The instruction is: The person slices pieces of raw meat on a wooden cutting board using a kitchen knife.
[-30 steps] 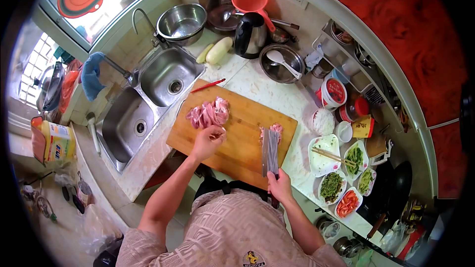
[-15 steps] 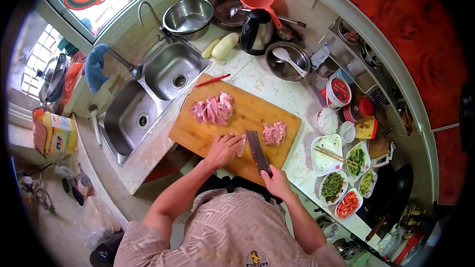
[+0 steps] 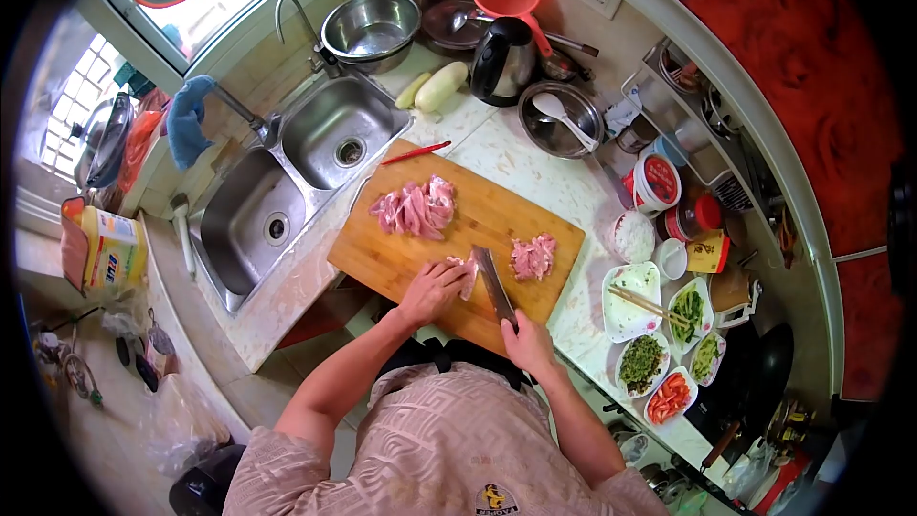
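On the wooden cutting board (image 3: 382,248), my left hand (image 3: 433,292) presses its bent fingers onto a small piece of raw meat (image 3: 468,279). My right hand (image 3: 527,340) grips the handle of a cleaver (image 3: 494,287). The cleaver's dark blade lies right beside the meat, close to my left fingertips. Thick strips of raw meat (image 3: 413,208) lie in a heap near the board's far left part. Finely cut meat (image 3: 533,257) sits in a smaller pile to the right of the blade.
A red-handled knife (image 3: 416,152) rests along the board's far edge. To the left is a double sink (image 3: 244,220). Bowls of chopped greens (image 3: 643,363) and red pepper (image 3: 671,396) stand at right, with chopsticks (image 3: 650,301) across a white dish. Behind are a kettle (image 3: 503,62) and a metal bowl (image 3: 561,120).
The cleaver has shifted slightly left and its blade has tilted, now closer to my left fingers. My right hand moved a little left with it. The view has shifted slightly.
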Demonstrator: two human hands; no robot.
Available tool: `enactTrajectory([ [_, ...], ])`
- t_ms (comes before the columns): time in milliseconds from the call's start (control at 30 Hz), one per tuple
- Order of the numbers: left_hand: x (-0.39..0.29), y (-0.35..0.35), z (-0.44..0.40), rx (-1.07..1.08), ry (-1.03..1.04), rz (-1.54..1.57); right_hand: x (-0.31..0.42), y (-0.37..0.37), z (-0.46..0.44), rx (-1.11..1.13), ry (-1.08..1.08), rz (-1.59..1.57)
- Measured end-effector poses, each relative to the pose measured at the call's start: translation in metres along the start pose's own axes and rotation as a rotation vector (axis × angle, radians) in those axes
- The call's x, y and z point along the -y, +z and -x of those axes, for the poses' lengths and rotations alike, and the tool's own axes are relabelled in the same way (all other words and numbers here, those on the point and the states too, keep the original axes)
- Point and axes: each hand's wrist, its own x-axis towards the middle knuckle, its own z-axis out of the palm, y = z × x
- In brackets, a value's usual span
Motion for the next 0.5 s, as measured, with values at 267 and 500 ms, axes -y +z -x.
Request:
enactTrajectory([
  [267, -0.023, -0.012, -0.006, 0.078, -0.103, 0.077, 0.014, -0.013, -0.018, -0.113, -0.062, 0.008],
  [500, 0.014, -0.016, -0.029, 0.186, 0.074, -0.062, 0.016, -0.012, 0.000, -0.089, -0.006, -0.106],
])
